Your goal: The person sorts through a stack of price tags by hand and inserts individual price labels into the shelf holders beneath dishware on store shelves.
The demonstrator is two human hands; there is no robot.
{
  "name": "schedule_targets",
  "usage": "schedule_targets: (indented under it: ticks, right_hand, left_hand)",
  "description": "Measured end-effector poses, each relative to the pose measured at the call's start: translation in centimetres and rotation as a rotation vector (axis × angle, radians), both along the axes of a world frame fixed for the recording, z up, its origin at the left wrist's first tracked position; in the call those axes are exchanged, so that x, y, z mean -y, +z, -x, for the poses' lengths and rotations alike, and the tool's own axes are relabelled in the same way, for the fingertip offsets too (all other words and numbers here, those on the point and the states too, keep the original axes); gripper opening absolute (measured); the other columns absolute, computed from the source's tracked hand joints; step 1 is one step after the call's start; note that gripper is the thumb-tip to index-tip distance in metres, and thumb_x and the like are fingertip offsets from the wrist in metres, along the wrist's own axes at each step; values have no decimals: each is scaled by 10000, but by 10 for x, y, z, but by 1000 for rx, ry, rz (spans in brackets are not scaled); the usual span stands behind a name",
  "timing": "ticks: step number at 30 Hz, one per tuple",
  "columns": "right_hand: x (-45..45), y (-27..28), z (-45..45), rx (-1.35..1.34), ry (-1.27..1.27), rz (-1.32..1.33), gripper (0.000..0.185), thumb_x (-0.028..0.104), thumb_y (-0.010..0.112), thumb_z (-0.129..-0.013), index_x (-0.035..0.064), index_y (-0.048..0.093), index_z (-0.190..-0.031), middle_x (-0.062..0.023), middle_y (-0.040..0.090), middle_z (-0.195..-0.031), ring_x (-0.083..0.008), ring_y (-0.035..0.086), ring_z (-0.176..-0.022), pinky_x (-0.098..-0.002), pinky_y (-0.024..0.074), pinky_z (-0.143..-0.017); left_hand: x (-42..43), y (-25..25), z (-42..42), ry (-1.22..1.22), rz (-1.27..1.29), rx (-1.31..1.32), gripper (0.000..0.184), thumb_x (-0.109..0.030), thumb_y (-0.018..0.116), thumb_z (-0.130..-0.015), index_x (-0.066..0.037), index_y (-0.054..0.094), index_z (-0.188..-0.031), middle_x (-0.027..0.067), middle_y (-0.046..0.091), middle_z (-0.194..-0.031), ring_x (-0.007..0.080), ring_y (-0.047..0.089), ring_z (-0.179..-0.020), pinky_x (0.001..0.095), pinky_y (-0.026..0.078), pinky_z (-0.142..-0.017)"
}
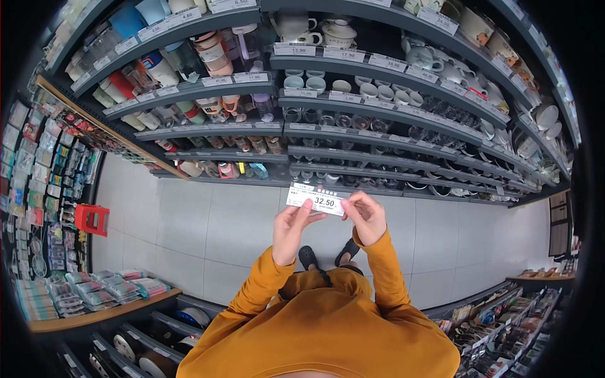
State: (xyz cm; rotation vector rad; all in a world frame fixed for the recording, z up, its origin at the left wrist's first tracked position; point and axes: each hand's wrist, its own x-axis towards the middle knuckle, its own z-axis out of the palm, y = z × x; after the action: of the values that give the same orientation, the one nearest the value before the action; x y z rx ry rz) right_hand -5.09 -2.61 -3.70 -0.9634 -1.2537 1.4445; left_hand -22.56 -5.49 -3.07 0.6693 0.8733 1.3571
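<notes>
A white price tag (315,200) printed with 32.50 is held up in front of me between both hands. My left hand (292,228) pinches its lower left part, thumb lying over the front. At the tag's right end, my right hand (367,217) grips the edge between thumb and fingers. Beyond the tag stand shelves with price strips, and the lowest shelf edge (391,191) shows just behind it. Small print on the tag is too fine to read.
Shelves ahead carry cups, teapots (422,55), bowls (293,82) and bottles (214,53). A red step stool (92,220) stands left beside hanging packets. Wrapped packs (88,293) lie on a counter behind left. Grey floor tiles (233,220) run along the aisle, with more racks behind right.
</notes>
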Motion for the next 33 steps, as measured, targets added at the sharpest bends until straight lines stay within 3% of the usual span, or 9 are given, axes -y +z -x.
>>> schedule_targets:
  ticks: [5,7,12,18,24,33]
  right_hand:
    - [5,2,-14,190,-32,-61,115,78,596,-902,-21,561,-856,-40,613,-749,-89,589,-708,-244,478,-691]
    - [6,-8,-20,160,-43,-110,105,73,591,-906,-6,552,-849,-38,610,-751,-77,572,-711,-241,465,-677]
    - [12,-4,-43,184,-47,-99,119,83,620,-892,-20,571,-858,-52,628,-771,-97,608,-738,-246,484,-695]
    - [22,-2,-90,259,-124,-156,134,74,632,-880,-20,552,-829,-54,631,-769,-98,622,-707,-240,495,-678]
    - [42,-2,-165,301,-235,-154,178,84,651,-871,-19,535,-784,-62,630,-724,-108,642,-664,-231,485,-613]
    - [94,-26,-253,285,-223,0,175,106,632,-890,-5,532,-797,-33,607,-696,-81,593,-619,-214,463,-585]
  left_hand:
    - [3,-9,-8,9,16,-35,270,-81,568,-926,59,545,-1155,112,608,-1101,174,595,-999,321,503,-888]
    - [3,-6,-13,23,32,-102,310,-8,613,-880,39,530,-1175,108,593,-1130,164,578,-1030,296,482,-899]
    - [3,-16,-30,23,7,-94,299,22,622,-863,41,526,-1145,110,599,-1108,151,577,-1037,284,483,-896]
    - [17,-10,-69,-164,-97,-195,406,43,614,-849,9,484,-1231,104,593,-1125,161,589,-1013,277,490,-865]
    - [48,-36,-121,-399,-61,-339,448,68,591,-827,-36,487,-1250,84,565,-1175,121,579,-967,281,472,-877]
    - [94,-52,-238,-490,-7,-72,333,28,525,-864,-16,522,-1194,66,589,-1131,110,575,-926,265,470,-878]
